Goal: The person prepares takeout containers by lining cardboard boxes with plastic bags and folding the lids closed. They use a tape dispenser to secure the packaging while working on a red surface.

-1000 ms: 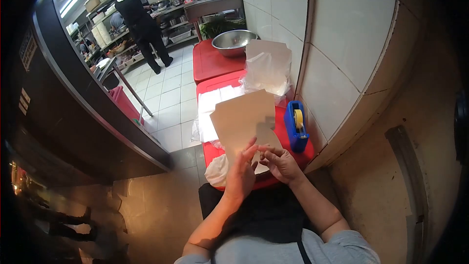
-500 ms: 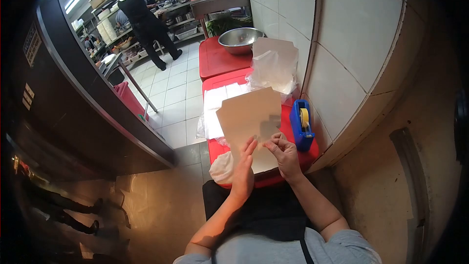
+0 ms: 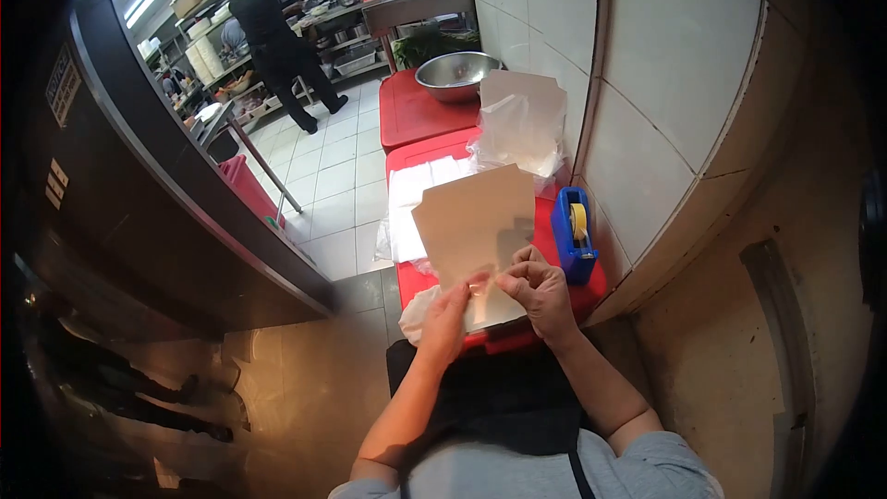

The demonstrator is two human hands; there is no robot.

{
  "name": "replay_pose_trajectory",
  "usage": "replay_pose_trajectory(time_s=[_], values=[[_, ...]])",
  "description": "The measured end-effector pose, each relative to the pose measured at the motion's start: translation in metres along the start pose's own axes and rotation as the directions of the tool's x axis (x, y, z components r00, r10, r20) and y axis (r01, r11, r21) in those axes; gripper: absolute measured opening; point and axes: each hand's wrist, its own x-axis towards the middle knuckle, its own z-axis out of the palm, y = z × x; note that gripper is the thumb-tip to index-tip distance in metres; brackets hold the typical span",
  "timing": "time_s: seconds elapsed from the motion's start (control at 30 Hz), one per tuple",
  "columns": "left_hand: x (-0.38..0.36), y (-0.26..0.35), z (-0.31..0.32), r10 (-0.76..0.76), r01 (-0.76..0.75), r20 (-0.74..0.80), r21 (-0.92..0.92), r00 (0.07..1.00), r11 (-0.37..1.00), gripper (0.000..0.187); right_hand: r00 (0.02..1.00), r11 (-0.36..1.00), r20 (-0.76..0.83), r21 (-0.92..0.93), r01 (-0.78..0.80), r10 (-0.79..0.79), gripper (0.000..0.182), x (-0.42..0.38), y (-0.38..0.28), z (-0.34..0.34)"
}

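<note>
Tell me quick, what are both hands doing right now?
Left hand: fingers closed on the lower edge of the brown paper bag.
Right hand: pinching the same bag's lower edge.

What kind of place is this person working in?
Most likely a commercial kitchen, in a packing corner. A large metal mixing bowl sits on a red counter, another person works at steel shelves of pots and containers, and the walls are white tile.
</note>
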Motion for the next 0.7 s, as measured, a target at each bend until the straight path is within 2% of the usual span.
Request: replay_pose_trajectory(time_s=[0.03, 0.13, 0.23, 0.3, 0.4, 0.5, 0.6, 0.7], values=[[0.000, 0.000, 0.005, 0.034, -0.032, 0.044, -0.033, 0.998, 0.999, 0.026, 1.000, 1.000, 0.003, -0.027, 0.012, -0.012, 0.012, 0.001, 0.001, 0.001], [0.001, -0.002, 0.010, -0.061, 0.066, 0.037, -0.156, 0.997, 0.986, 0.027, 0.998, 0.988, -0.015, -0.141, 0.059, -0.062, 0.012, 0.000, 0.003, 0.002], [-0.001, -0.001, 0.013, 0.051, -0.051, 0.013, 0.013, 0.999, 0.999, 0.028, 0.983, 0.934, -0.042, -0.323, 0.155, -0.177, 0.011, 0.000, -0.002, 0.004], [-0.002, 0.003, 0.020, 0.123, -0.118, -0.035, 0.127, 0.992, 0.985, 0.021, 0.962, 0.869, -0.040, -0.441, 0.226, -0.270, 0.010, 0.001, -0.001, 0.005], [0.001, 0.000, 0.021, 0.267, -0.228, -0.093, 0.307, 0.959, 0.924, 0.014, 0.932, 0.815, -0.044, -0.501, 0.291, -0.359, 0.011, -0.002, -0.005, 0.013], [0.002, 0.000, 0.022, 0.438, -0.336, -0.105, 0.491, 0.893, 0.804, 0.008, 0.939, 0.837, -0.034, -0.466, 0.288, -0.342, 0.010, -0.004, 0.000, 0.014], [0.002, -0.001, 0.021, 0.596, -0.402, -0.070, 0.675, 0.800, 0.619, 0.007, 0.982, 0.930, -0.005, -0.322, 0.179, -0.191, 0.009, -0.007, 0.003, 0.012], [0.000, -0.002, 0.022, 0.679, -0.379, -0.034, 0.809, 0.733, 0.450, 0.009, 1.000, 0.999, 0.013, -0.029, -0.028, 0.028, 0.009, -0.009, 0.015, 0.008]])
